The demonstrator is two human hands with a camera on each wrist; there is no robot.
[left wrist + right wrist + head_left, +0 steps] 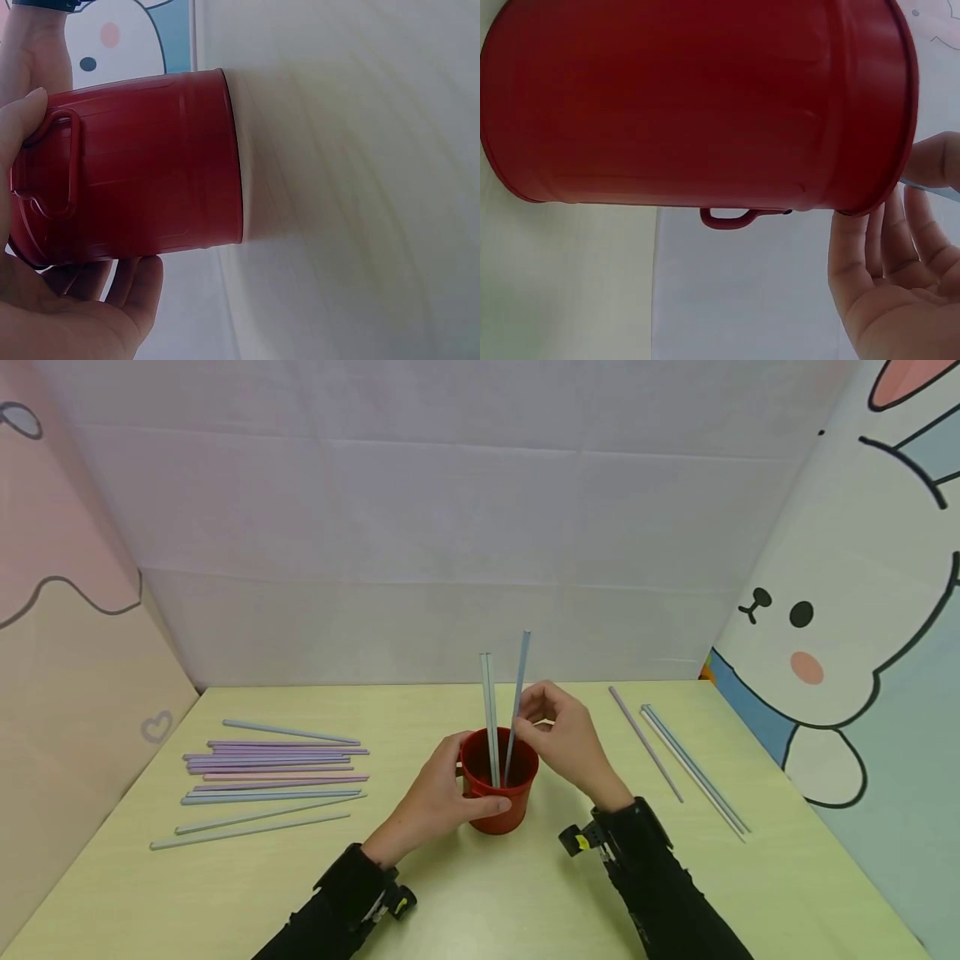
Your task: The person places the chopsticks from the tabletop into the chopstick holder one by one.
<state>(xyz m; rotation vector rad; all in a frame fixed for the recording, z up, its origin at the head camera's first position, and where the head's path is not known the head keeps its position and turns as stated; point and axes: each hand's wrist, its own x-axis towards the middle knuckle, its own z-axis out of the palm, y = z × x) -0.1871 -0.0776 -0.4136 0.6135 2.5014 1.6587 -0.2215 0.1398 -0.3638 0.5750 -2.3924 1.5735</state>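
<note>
A red metal bucket (498, 814) with small side handles stands upright on the table. My left hand (438, 789) grips it from the left, fingers behind and thumb across the front near the rim; the left wrist view shows a side handle (73, 165) by the thumb. Two pale green straw-like sticks (489, 710) stand side by side in the bucket. At the rim's right, my right hand (562, 735) pinches a blue straw-like stick (522, 668) between thumb and fingers, its lower end inside the bucket. In the right wrist view the bucket hides most of that stick.
On the left of the table (262, 902) lie several purple, pink, blue and green sticks (277, 767), roughly parallel. To the right lie a purple stick (645, 743) and a few white and blue sticks (697, 772). A white cloth wall (420, 527) rises behind.
</note>
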